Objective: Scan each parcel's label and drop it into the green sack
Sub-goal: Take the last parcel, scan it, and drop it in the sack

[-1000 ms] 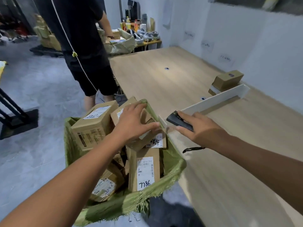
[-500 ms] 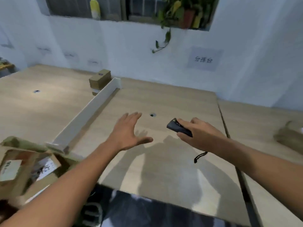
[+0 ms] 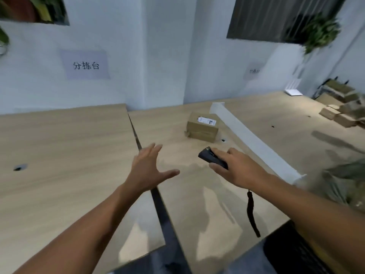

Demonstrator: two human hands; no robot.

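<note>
A brown cardboard parcel point(image 3: 202, 127) with a white label on top sits on the wooden table point(image 3: 63, 155), next to a white divider rail point(image 3: 252, 141). My left hand point(image 3: 147, 169) hovers above the table with its fingers spread, holding nothing, nearer to me than the parcel and to its left. My right hand point(image 3: 235, 169) grips a black handheld scanner point(image 3: 212, 160) whose front points toward the parcel; a black wrist strap point(image 3: 251, 212) hangs below it. A blurred greenish sack point(image 3: 343, 182) shows at the right edge.
A dark gap point(image 3: 150, 178) separates two table tops. Several more cardboard boxes point(image 3: 339, 111) lie at the far right beyond the rail. A white wall with paper signs point(image 3: 86, 65) stands behind the table. The table's near edge drops to a dark floor point(image 3: 256, 260).
My view has swung right, away from the sack full of parcels, across the table to a lone parcel. My left hand let go of the box in the sack and now hovers with fingers spread.
</note>
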